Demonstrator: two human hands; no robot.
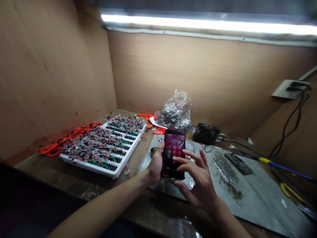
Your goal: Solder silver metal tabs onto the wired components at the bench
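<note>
A dark smartphone is held upright over the near part of the workbench, its lit screen showing a keypad of round buttons on a reddish background. My left hand grips the phone along its left edge, and part of that hand is hidden behind it. My right hand hovers at the phone's right side with fingers spread, the fingertips over or touching the lower right of the screen. I cannot tell whether a fingertip presses the glass.
At left, a white foam tray carries rows of small wired parts, with orange pieces beside it. A clear plastic bag of metallic bits stands behind. Rightward are a small black fan, a grey mat and a blue-yellow soldering iron.
</note>
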